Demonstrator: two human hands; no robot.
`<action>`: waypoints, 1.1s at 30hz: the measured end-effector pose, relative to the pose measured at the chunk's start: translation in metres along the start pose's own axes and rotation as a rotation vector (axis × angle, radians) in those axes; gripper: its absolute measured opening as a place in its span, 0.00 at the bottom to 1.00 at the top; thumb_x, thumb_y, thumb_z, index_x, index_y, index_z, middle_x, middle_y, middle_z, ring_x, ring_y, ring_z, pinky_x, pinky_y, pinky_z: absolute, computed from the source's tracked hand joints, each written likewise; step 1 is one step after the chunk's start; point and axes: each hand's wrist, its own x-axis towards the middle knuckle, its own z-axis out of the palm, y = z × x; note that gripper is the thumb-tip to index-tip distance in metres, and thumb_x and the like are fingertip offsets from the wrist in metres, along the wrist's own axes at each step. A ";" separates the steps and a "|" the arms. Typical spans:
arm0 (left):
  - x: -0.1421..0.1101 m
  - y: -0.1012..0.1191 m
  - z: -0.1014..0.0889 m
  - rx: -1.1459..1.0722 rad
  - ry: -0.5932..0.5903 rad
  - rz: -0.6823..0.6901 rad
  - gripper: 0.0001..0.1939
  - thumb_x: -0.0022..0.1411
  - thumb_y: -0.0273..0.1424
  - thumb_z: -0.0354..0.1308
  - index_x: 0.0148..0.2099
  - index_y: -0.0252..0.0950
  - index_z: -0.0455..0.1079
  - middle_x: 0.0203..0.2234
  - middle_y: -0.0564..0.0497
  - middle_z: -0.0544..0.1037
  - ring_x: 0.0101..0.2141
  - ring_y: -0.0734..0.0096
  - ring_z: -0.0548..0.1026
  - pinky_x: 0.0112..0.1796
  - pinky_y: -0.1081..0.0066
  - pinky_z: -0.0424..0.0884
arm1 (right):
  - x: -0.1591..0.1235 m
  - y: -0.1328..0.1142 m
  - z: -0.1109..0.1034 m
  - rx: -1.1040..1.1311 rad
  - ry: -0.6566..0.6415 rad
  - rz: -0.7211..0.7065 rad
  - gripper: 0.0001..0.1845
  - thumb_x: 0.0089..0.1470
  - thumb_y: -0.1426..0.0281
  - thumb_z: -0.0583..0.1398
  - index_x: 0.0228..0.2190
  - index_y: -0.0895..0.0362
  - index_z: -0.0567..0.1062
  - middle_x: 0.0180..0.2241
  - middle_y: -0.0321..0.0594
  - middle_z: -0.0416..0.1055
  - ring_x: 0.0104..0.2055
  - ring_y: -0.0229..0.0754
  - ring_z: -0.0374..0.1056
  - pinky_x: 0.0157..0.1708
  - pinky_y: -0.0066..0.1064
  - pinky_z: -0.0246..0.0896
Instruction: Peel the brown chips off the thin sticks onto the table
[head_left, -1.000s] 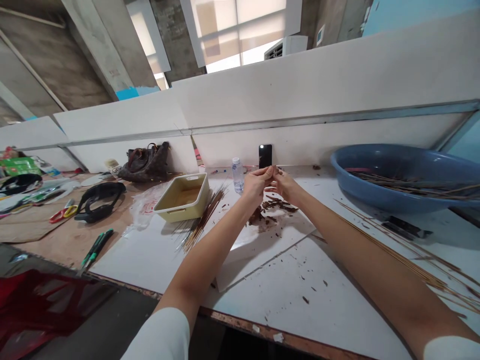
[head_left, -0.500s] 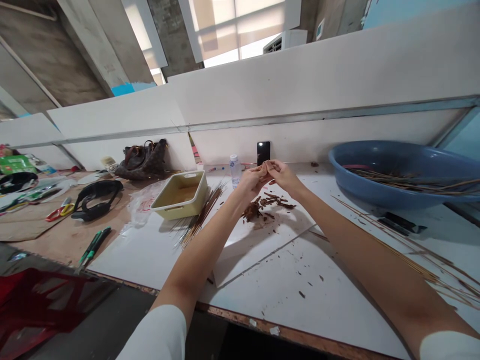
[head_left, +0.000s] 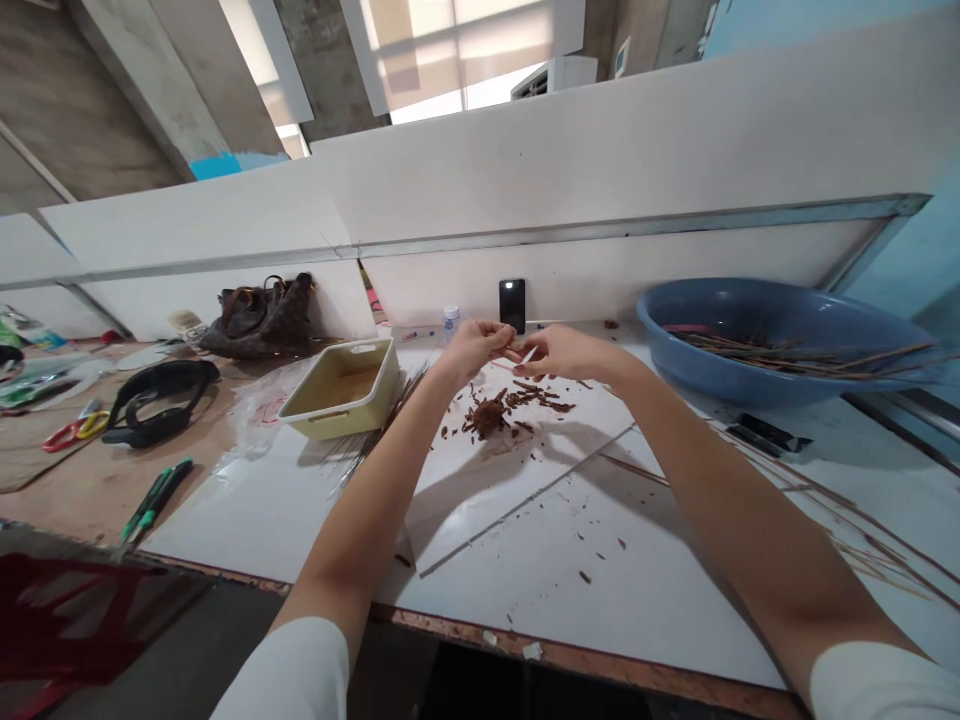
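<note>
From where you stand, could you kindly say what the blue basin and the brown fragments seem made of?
Blue basin: probably plastic, satin, given its even colour and smooth rounded rim. Brown fragments: perhaps bark or similar plant matter, matt, given their rough, irregular flakes.

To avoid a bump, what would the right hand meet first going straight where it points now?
The right hand would probably meet the left hand first; exact depth is unclear.

The left hand (head_left: 482,343) and right hand (head_left: 574,354) are close together near some brown bits (head_left: 491,416). A phone (head_left: 512,302) stands behind them. A blue tub (head_left: 739,378) holds sticks (head_left: 780,353). A bag (head_left: 262,325) sits by the wall (head_left: 450,200).
</note>
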 end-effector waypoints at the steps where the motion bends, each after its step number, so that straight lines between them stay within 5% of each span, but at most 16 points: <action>1: 0.000 0.004 -0.005 0.071 0.034 0.018 0.20 0.65 0.41 0.79 0.34 0.31 0.76 0.26 0.49 0.82 0.25 0.71 0.82 0.36 0.69 0.78 | -0.002 0.002 -0.007 -0.061 0.005 0.037 0.17 0.60 0.55 0.75 0.34 0.56 0.83 0.34 0.44 0.85 0.35 0.45 0.80 0.31 0.31 0.70; 6: -0.007 0.020 -0.015 0.329 0.041 0.039 0.22 0.71 0.45 0.72 0.33 0.33 0.75 0.25 0.48 0.83 0.23 0.72 0.80 0.33 0.70 0.75 | -0.007 0.009 -0.025 -0.172 0.136 0.162 0.23 0.70 0.57 0.66 0.27 0.59 0.80 0.29 0.49 0.84 0.29 0.44 0.79 0.29 0.30 0.68; 11: -0.014 0.027 -0.008 0.443 0.050 0.012 0.25 0.76 0.46 0.65 0.30 0.34 0.74 0.16 0.52 0.76 0.18 0.74 0.73 0.27 0.73 0.67 | -0.013 -0.015 -0.008 -0.288 0.190 0.109 0.28 0.73 0.56 0.62 0.23 0.56 0.78 0.20 0.46 0.78 0.22 0.44 0.75 0.30 0.33 0.68; 16: -0.017 0.031 -0.009 0.413 0.097 0.013 0.25 0.74 0.46 0.67 0.28 0.35 0.76 0.14 0.54 0.72 0.16 0.74 0.69 0.27 0.71 0.65 | -0.022 -0.019 0.010 -0.272 0.418 -0.021 0.37 0.73 0.46 0.58 0.17 0.52 0.75 0.11 0.41 0.66 0.20 0.46 0.72 0.34 0.38 0.70; 19: -0.020 0.035 -0.012 0.467 0.137 0.029 0.25 0.70 0.46 0.72 0.25 0.35 0.77 0.13 0.53 0.72 0.16 0.75 0.68 0.26 0.71 0.63 | -0.035 0.010 0.013 -0.197 0.276 0.008 0.35 0.72 0.45 0.57 0.19 0.53 0.75 0.14 0.42 0.72 0.18 0.45 0.72 0.30 0.37 0.71; 22: -0.022 0.038 -0.014 0.479 0.148 0.061 0.21 0.68 0.42 0.73 0.26 0.34 0.80 0.18 0.48 0.79 0.22 0.71 0.75 0.30 0.72 0.66 | -0.059 0.056 0.011 -0.102 0.309 0.087 0.26 0.70 0.54 0.60 0.23 0.53 0.75 0.22 0.44 0.79 0.23 0.48 0.78 0.29 0.37 0.75; 26: -0.015 0.030 -0.017 0.400 0.053 0.147 0.14 0.67 0.41 0.73 0.35 0.34 0.85 0.27 0.43 0.86 0.32 0.65 0.82 0.37 0.70 0.73 | -0.102 0.118 0.001 -0.159 0.393 0.088 0.12 0.64 0.67 0.58 0.37 0.55 0.82 0.42 0.51 0.87 0.44 0.54 0.85 0.47 0.43 0.81; 30: 0.002 0.005 -0.014 0.802 -0.015 0.234 0.17 0.75 0.42 0.62 0.42 0.36 0.85 0.34 0.44 0.87 0.34 0.64 0.82 0.39 0.69 0.74 | -0.128 0.164 -0.005 -0.472 0.474 0.039 0.30 0.55 0.73 0.61 0.58 0.58 0.81 0.63 0.56 0.79 0.68 0.58 0.73 0.68 0.49 0.69; 33: 0.010 -0.022 -0.006 1.046 -0.067 0.209 0.10 0.73 0.35 0.64 0.45 0.36 0.85 0.38 0.43 0.87 0.38 0.59 0.82 0.44 0.66 0.75 | -0.132 0.183 -0.007 -0.631 0.464 0.093 0.25 0.59 0.72 0.60 0.56 0.60 0.83 0.62 0.59 0.79 0.66 0.59 0.75 0.69 0.49 0.68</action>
